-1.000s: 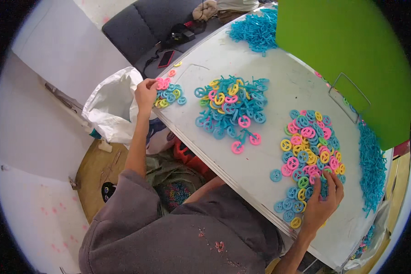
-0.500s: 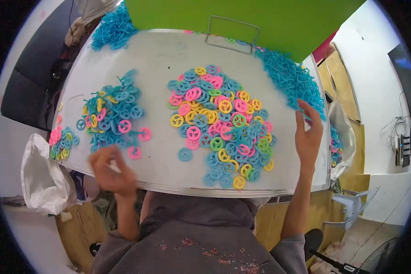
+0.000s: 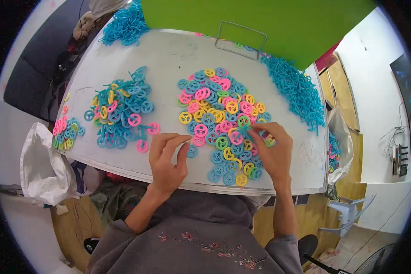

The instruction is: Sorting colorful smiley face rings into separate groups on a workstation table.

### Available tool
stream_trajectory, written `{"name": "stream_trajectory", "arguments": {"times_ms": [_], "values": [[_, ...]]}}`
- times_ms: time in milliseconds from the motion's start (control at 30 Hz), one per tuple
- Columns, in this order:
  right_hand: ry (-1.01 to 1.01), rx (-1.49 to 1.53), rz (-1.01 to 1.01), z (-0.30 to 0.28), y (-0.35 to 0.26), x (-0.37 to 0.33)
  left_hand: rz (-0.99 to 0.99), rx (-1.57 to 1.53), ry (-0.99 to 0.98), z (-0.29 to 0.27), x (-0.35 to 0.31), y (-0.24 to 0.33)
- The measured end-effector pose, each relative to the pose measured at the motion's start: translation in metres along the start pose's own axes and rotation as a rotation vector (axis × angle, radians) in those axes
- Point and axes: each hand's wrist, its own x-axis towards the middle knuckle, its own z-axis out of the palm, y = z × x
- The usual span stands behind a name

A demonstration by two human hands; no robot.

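Note:
My left hand [image 3: 169,157] is closed in a pinch at the near left edge of a heap of small spoked plastic wheels [image 3: 217,105], next to a pink wheel [image 3: 200,131]. What lies between its fingertips is too small to make out. Over the heap's right side, my right hand [image 3: 275,148] pinches a teal branched plastic stick piece [image 3: 245,129], partly lost against the wheels. A loose blue wheel [image 3: 192,151] lies near my left fingertips. To the left, a pile of teal pieces with wheels fitted [image 3: 123,109] includes one with pink wheels [image 3: 154,128].
Teal stick pieces are heaped at the table's right [image 3: 297,93] and far left [image 3: 125,25]. A green panel [image 3: 260,23] with a wire frame [image 3: 242,40] stands at the back. Smaller wheels [image 3: 68,133] lie by the left edge; white sacks [image 3: 43,169] hang at both sides.
My right hand has come from the teal heap on the right to the wheel heap. My left hand has moved right from beside the left pile. The view has shifted slightly.

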Motion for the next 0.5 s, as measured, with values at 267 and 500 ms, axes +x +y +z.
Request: {"name": "stream_trajectory", "arguments": {"times_ms": [267, 500], "values": [[0.009, 0.404, 0.139, 0.001, -0.051, -0.002, -0.137, -0.386, -0.122, 0.015, 0.032, 0.044], [0.000, 0.415, 0.184, 0.001, -0.020, -0.010, -0.303, -0.130, 0.159, -0.047, 0.047, 0.000]]}}
